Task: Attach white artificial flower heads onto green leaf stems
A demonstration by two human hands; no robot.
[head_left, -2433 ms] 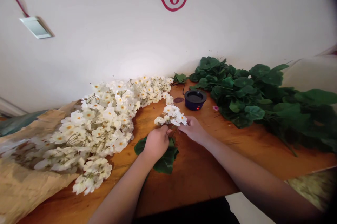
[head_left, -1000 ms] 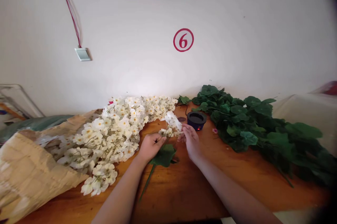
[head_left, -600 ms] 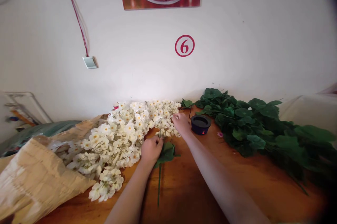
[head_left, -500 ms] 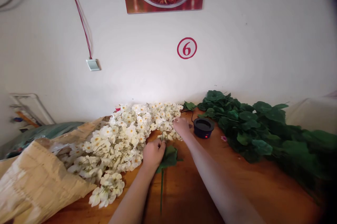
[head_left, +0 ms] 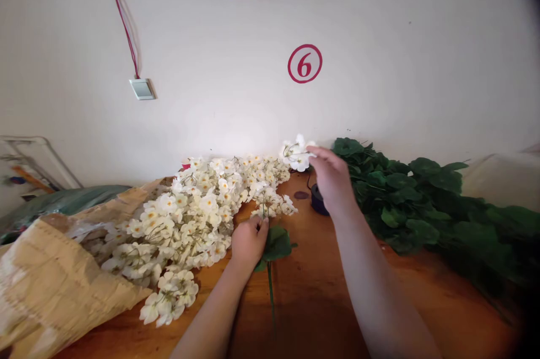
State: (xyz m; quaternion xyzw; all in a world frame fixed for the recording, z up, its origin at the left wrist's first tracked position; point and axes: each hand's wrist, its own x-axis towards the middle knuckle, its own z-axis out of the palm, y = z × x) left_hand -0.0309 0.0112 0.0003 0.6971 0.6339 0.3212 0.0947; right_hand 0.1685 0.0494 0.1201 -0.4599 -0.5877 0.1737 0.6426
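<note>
Head: white sprig well above tabletop

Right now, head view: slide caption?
Right hand holds up a white flower cluster, left hand grips a leafy green stem, beside piled white flowers and green leaves on a wooden table.

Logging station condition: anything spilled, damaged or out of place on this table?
One thing: a dark, roundish patch on the wooden tabletop, just left of the dark blue pot, which the right hand partly hides. It breaks the orange-brown surface; whether stain or scorch, I can't tell.
</note>
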